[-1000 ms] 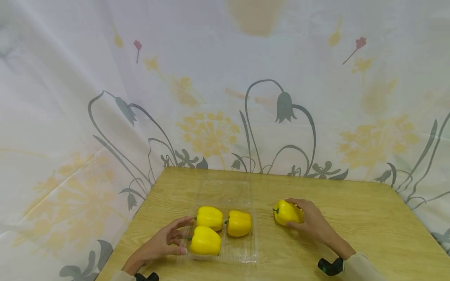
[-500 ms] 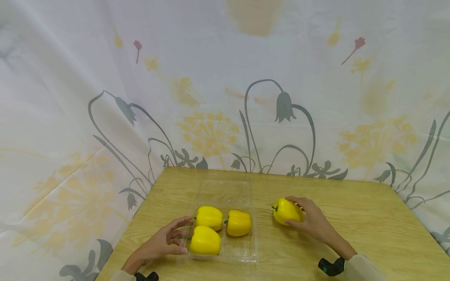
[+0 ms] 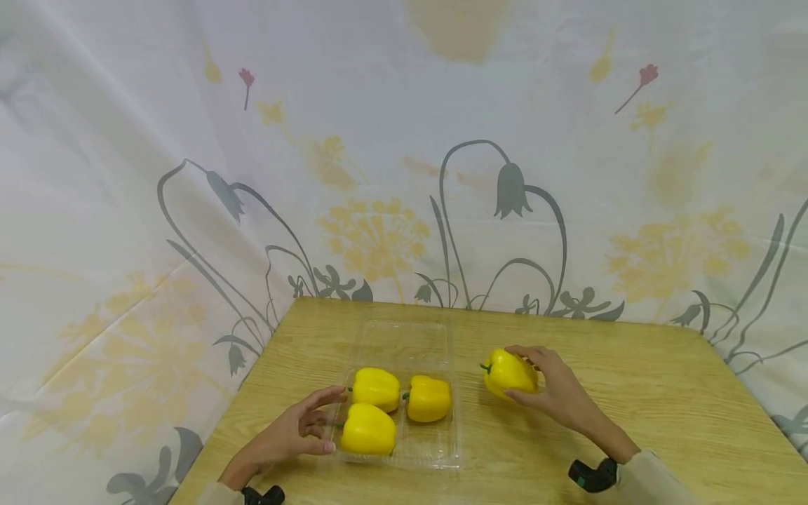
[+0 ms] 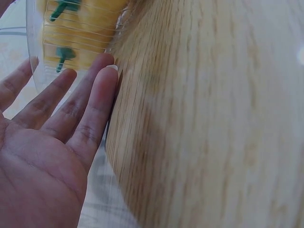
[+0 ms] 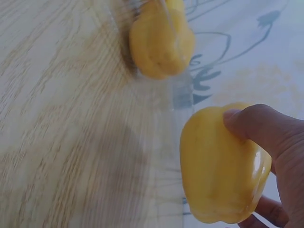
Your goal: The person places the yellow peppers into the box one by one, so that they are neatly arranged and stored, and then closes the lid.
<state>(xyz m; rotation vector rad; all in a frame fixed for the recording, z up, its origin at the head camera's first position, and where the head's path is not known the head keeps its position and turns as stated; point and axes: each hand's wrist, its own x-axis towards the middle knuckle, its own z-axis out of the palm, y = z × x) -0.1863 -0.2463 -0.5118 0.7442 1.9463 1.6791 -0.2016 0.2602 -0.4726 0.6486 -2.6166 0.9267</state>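
Observation:
My right hand (image 3: 558, 391) grips a yellow bell pepper (image 3: 507, 372) between thumb and fingers, to the right of a clear plastic box (image 3: 432, 449). In the right wrist view that held bell pepper (image 5: 221, 166) appears raised off the table. Three more yellow bell peppers lie in the box: one at the back left (image 3: 376, 388), one at the front left (image 3: 369, 429) and one at the right (image 3: 428, 399). At the box's left side is my left hand (image 3: 293, 431). Its fingers (image 4: 97, 102) are extended by the clear wall, in the left wrist view.
The box's clear lid (image 3: 404, 341) lies folded back behind it on the wooden table (image 3: 631, 379). A flower-printed cloth (image 3: 391, 140) hangs behind the table and along its left side. The front right quarter of the box shows bare plastic.
My right hand has lifted the bell pepper a little and moved it slightly left, toward the box. The left hand and the boxed peppers stay in place.

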